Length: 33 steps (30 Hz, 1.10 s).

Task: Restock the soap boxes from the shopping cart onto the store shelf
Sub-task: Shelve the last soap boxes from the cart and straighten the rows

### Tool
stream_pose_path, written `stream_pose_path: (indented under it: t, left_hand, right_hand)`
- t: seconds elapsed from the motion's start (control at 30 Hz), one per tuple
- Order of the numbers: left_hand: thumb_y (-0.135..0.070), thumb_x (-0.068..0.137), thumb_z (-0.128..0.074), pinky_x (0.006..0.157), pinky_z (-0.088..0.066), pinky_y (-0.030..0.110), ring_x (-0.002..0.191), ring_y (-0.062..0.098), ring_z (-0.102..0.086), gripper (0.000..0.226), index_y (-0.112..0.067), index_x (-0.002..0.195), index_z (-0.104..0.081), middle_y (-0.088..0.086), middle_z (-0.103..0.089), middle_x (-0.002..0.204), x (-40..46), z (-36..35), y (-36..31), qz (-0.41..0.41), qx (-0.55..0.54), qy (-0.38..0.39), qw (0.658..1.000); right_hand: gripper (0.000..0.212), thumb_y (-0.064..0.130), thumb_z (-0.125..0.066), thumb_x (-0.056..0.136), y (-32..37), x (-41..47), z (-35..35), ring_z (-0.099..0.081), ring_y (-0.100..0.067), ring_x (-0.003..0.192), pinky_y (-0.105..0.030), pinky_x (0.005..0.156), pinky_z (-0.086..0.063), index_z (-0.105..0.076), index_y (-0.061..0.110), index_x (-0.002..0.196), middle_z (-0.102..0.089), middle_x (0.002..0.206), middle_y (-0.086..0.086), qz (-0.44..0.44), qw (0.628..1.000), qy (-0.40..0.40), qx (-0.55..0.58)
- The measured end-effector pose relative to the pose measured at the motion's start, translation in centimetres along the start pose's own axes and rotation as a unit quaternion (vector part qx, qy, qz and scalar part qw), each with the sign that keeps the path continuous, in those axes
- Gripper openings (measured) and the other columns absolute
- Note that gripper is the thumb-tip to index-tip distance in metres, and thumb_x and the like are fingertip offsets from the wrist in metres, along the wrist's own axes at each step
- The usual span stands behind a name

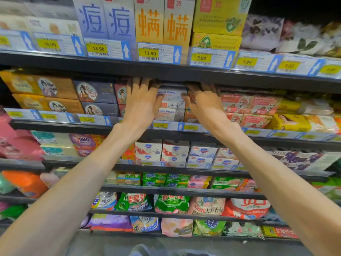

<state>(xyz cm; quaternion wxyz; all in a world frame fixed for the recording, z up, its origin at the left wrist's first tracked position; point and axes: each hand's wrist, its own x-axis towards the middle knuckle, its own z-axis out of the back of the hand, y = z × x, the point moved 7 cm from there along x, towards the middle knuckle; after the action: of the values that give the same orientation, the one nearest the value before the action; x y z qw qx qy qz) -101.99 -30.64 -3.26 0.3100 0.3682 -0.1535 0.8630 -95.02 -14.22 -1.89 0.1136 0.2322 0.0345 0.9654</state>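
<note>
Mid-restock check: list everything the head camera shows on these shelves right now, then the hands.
Goat Soap boxes: two visible, white-blue, stacked between the hands, second shelf.
Pink Goat Soap boxes: several, right of them.
Tall boxes: two lilac, two orange, top shelf.
Price tags: many, yellow on blue, along the shelf edges.
Brown and navy portrait boxes: several, second shelf, left.
Safeguard boxes: several, white, third shelf.
Detergent bags: several, mixed colours, low shelves.
Left hand: on the stack's left side.
Right hand: on its right side.
</note>
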Motion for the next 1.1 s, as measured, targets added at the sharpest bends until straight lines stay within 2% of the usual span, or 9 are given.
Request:
stream_pose_path:
  t: [0.1, 0.17, 0.33, 0.43, 0.57, 0.73, 0.87, 0.97, 1.1]
  left_hand:
    - [-0.032, 0.101, -0.049, 0.098, -0.037, 0.054, 0.125, 0.044, -0.045, 0.034, -0.005, 0.106, -0.068, 0.02, -0.056, 0.132, -0.5, -0.3, 0.0, -0.009, 0.021, -0.018, 1.0]
    - [-0.03, 0.102, -0.049, 0.094, -0.038, 0.053, 0.121, 0.044, -0.047, 0.032, -0.005, 0.1, -0.068, 0.021, -0.056, 0.131, -0.6, -0.2, -0.1, -0.012, 0.029, -0.032, 0.999]
    - [-0.025, 0.099, -0.053, 0.103, -0.034, 0.053, 0.129, 0.045, -0.042, 0.028, -0.005, 0.111, -0.068, 0.02, -0.052, 0.139, -0.4, -0.3, 0.1, -0.016, 0.014, -0.041, 0.999]
    - [-0.024, 0.098, -0.058, 0.105, -0.033, 0.054, 0.132, 0.045, -0.04, 0.028, -0.005, 0.116, -0.068, 0.02, -0.052, 0.141, -0.4, -0.3, 0.0, -0.019, 0.009, -0.04, 0.999]
    - [-0.024, 0.097, -0.059, 0.103, -0.035, 0.057, 0.128, 0.046, -0.043, 0.025, -0.004, 0.111, -0.067, 0.021, -0.053, 0.137, -0.3, -0.3, 0.1, -0.021, 0.021, -0.039, 0.999]
    - [-0.032, 0.102, -0.048, 0.109, -0.034, 0.055, 0.127, 0.04, -0.043, 0.039, -0.013, 0.135, -0.056, 0.016, -0.051, 0.138, -0.6, 0.1, -1.7, -0.039, 0.01, -0.051, 0.998]
    - [-0.035, 0.1, -0.049, 0.109, -0.034, 0.055, 0.124, 0.038, -0.046, 0.037, -0.014, 0.128, -0.06, 0.014, -0.055, 0.133, 0.0, -0.2, -5.2, -0.07, -0.001, -0.053, 0.996]
    - [-0.036, 0.099, -0.05, 0.111, -0.031, 0.059, 0.129, 0.042, -0.045, 0.037, -0.013, 0.124, -0.065, 0.016, -0.056, 0.137, 1.1, -1.4, -7.3, -0.088, -0.015, -0.027, 0.996]
    - [-0.036, 0.1, -0.053, 0.118, -0.018, 0.06, 0.142, 0.044, -0.032, 0.037, -0.012, 0.123, -0.067, 0.017, -0.049, 0.147, 2.1, -3.0, -7.9, -0.044, -0.042, 0.04, 0.997]
  right_hand:
    - [0.045, 0.048, -0.041, 0.102, -0.2, 0.0, -0.4, -0.047, -0.041, 0.129, -0.05, 0.109, -0.036, -0.06, 0.018, 0.129, -0.055, 0.136, -0.015, -0.019, 1.0, 0.006, -0.006]
    - [0.043, 0.046, -0.04, 0.103, 0.1, 0.2, -0.6, -0.037, -0.038, 0.138, -0.049, 0.116, -0.024, -0.059, 0.02, 0.131, -0.047, 0.144, -0.011, -0.008, 1.0, -0.014, -0.017]
    - [0.039, 0.041, -0.044, 0.102, 0.6, 0.5, -0.7, -0.027, -0.035, 0.142, -0.046, 0.117, -0.013, -0.057, 0.017, 0.129, -0.044, 0.144, -0.011, 0.007, 0.999, -0.054, -0.005]
    - [0.039, 0.041, -0.043, 0.102, 0.5, 0.5, -0.7, -0.031, -0.036, 0.14, -0.048, 0.116, -0.016, -0.058, 0.015, 0.127, -0.047, 0.141, -0.013, 0.011, 0.999, -0.047, -0.004]
    - [0.043, 0.043, -0.042, 0.103, 0.5, 0.2, -0.6, -0.051, -0.041, 0.123, -0.049, 0.104, -0.037, -0.064, 0.008, 0.115, -0.06, 0.125, -0.018, -0.007, 1.0, -0.009, 0.014]
    - [0.046, 0.044, -0.045, 0.101, -1.3, -1.0, 0.4, -0.046, -0.042, 0.127, -0.053, 0.11, -0.034, -0.059, 0.012, 0.131, -0.057, 0.133, -0.015, -0.011, 0.997, -0.069, 0.014]
    - [0.046, 0.041, -0.047, 0.101, -5.2, -2.3, 0.9, -0.042, -0.042, 0.129, -0.051, 0.113, -0.026, -0.056, 0.01, 0.134, -0.053, 0.135, -0.019, -0.053, 0.995, -0.09, -0.011]
    - [0.045, 0.044, -0.049, 0.099, -7.7, -2.5, 0.9, -0.043, -0.044, 0.126, -0.052, 0.108, -0.031, -0.061, 0.009, 0.126, -0.054, 0.132, -0.021, -0.088, 0.992, -0.084, -0.031]
    - [0.047, 0.048, -0.049, 0.098, -8.7, -2.3, 1.1, -0.049, -0.044, 0.12, -0.049, 0.102, -0.035, -0.066, 0.008, 0.116, -0.059, 0.126, -0.021, -0.104, 0.99, -0.079, -0.049]
